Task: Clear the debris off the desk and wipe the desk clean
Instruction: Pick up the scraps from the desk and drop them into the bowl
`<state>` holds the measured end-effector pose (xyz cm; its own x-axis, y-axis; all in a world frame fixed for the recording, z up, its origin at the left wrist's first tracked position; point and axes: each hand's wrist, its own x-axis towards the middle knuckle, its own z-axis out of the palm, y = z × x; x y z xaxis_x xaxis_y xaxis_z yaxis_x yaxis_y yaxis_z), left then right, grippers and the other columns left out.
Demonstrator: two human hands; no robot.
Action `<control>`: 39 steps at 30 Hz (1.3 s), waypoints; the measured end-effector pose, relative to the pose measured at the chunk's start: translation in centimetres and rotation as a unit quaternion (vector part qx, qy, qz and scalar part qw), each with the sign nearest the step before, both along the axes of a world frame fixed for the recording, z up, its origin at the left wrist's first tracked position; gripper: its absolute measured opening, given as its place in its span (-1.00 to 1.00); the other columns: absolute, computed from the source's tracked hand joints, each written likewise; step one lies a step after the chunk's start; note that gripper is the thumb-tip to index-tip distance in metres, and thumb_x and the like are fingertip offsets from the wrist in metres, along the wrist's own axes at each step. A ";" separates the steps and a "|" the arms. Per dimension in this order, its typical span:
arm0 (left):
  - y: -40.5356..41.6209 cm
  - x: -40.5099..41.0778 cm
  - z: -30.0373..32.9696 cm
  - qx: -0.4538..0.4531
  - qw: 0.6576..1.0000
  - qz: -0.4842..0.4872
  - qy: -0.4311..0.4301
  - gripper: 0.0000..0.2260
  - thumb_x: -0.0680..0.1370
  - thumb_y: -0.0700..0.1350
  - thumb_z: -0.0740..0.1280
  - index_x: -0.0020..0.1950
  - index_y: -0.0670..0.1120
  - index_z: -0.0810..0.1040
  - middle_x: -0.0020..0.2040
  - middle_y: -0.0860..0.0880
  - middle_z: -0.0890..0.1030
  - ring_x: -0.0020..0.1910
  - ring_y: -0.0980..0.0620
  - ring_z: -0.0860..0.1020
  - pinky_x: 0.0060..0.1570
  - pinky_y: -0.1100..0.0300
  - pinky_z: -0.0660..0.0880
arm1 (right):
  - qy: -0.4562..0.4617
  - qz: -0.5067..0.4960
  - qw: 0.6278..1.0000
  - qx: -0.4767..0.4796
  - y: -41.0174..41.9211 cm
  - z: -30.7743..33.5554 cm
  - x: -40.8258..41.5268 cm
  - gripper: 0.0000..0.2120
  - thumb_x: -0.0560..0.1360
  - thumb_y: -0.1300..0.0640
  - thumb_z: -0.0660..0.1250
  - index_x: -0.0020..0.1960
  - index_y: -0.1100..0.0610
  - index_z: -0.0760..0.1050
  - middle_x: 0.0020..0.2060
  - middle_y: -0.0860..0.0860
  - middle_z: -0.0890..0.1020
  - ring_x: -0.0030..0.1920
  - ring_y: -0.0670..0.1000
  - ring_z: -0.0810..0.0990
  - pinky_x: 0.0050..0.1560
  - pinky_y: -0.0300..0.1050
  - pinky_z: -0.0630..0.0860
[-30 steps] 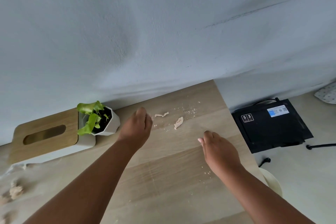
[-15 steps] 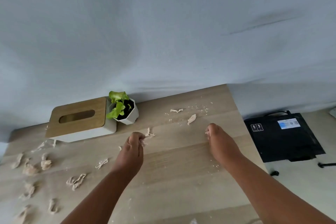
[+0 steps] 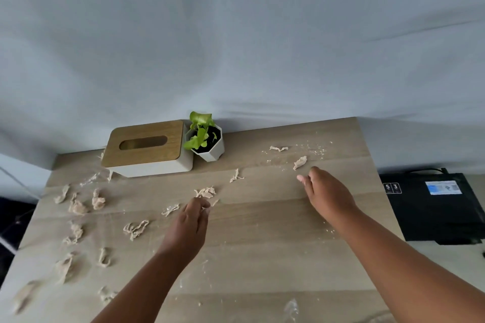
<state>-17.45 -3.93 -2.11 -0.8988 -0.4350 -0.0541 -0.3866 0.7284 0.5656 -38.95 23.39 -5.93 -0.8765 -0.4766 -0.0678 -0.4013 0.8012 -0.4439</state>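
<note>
My left hand curls fingers near a shred in front of the plant pot; whether it pinches anything, I cannot tell. My right hand hangs relaxed. The debris litters the counter: light, soft, easily pinched mid-clump.

We see the desk bare along its near middle, between our two forearms, so a hand can pass there. At the far edge the tissue box and the potted plant stand touching, blocking the far left. Debris scraps litter the left side; a few lie near the far right corner.
</note>
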 end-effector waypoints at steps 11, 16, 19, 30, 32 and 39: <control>-0.2 -2.7 -0.8 0.015 0.999 -0.018 -0.022 -0.95 0.67 -0.06 0.27 0.05 0.03 0.51 -0.16 0.16 0.56 -0.18 0.26 0.48 -0.23 0.33 0.33 | 0.018 0.049 0.998 0.027 -0.7 0.2 -3.9 -0.86 0.65 0.07 0.16 0.15 0.01 0.46 0.02 -0.03 0.62 -0.14 0.13 0.62 -0.19 0.01 0.56; 0.2 -5.0 -1.4 0.039 0.998 -0.031 -0.033 -0.85 0.59 -0.04 0.39 0.08 0.09 0.45 -0.35 0.06 0.48 -0.15 0.20 0.48 -0.24 0.46 0.35 | 0.034 0.116 0.986 0.119 -1.2 0.3 -5.9 -0.61 0.50 0.04 0.28 0.32 0.03 0.40 0.09 0.04 0.54 -0.05 0.16 0.63 -0.25 -0.04 0.52; 0.5 -6.3 -1.8 0.054 0.997 -0.049 -0.030 -0.90 0.64 -0.08 0.31 0.11 0.09 0.44 -0.32 0.06 0.52 -0.14 0.17 0.49 -0.21 0.45 0.35 | 0.053 0.134 0.980 0.135 -2.0 -0.1 -6.4 -0.65 0.51 0.01 0.29 0.28 0.03 0.44 0.05 0.02 0.52 -0.05 0.15 0.62 -0.29 -0.08 0.45; 0.2 -8.7 -3.8 0.023 0.998 0.001 -0.051 -0.84 0.66 0.06 0.27 0.18 0.02 0.48 -0.24 0.09 0.49 -0.26 0.01 0.49 -0.28 0.12 0.32 | 0.073 0.137 0.982 0.107 -4.7 -1.2 -6.0 -0.87 0.52 0.18 0.28 0.06 0.17 0.44 -0.03 0.10 0.51 -0.20 0.23 0.57 -0.36 -0.06 0.34; 0.3 -9.0 -4.0 0.008 0.998 -0.004 -0.062 -0.76 0.64 0.09 0.30 0.24 0.01 0.48 -0.25 0.06 0.49 -0.29 0.01 0.49 -0.30 0.12 0.31 | 0.074 0.133 0.984 0.094 -5.3 -1.2 -6.3 -0.90 0.53 0.20 0.27 0.04 0.17 0.45 -0.04 0.10 0.52 -0.21 0.23 0.56 -0.37 -0.07 0.34; 0.7 -10.8 -4.8 -0.014 0.997 -0.012 -0.075 -0.68 0.61 0.11 0.33 0.29 0.00 0.44 0.07 -0.07 0.64 -0.01 -0.16 0.62 -0.17 0.07 0.49 | 0.113 0.102 0.986 0.073 -7.0 -1.1 -7.1 -0.85 0.55 0.06 0.20 0.03 0.13 0.42 -0.17 0.06 0.54 -0.29 0.20 0.54 -0.36 -0.11 0.29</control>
<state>-28.24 -3.21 -6.95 -0.8923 -0.4158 -0.1761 -0.4464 0.7537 0.4824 -46.01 16.39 -7.08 -0.7645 -0.6435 0.0374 -0.6355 0.7426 -0.2113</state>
